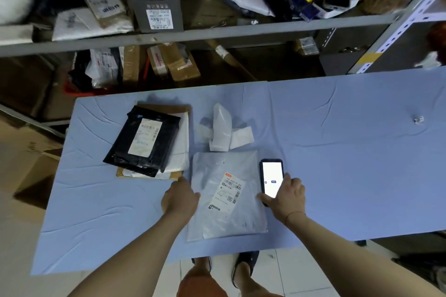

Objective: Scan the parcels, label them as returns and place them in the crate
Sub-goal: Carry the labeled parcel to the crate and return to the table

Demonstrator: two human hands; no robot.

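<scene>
A grey mailer bag [224,219] with a white shipping label [229,190] lies flat near the front of the blue table [337,152]. My left hand [179,198] grips the bag's left edge. My right hand [286,196] holds a phone-like scanner [270,178] with a lit white screen, just right of the bag. A black parcel [144,140] with a label lies on a stack of white and brown parcels [178,152] at the left. A small white folded bag [222,132] sits behind the grey one.
Metal shelves [193,34] behind the table hold several boxes and mailers, among them a grey carton [156,2]. Cardboard boxes [31,159] stand on the floor at the left. A tiny crumpled scrap [418,119] lies at the table's right. My feet [241,270] are below the front edge.
</scene>
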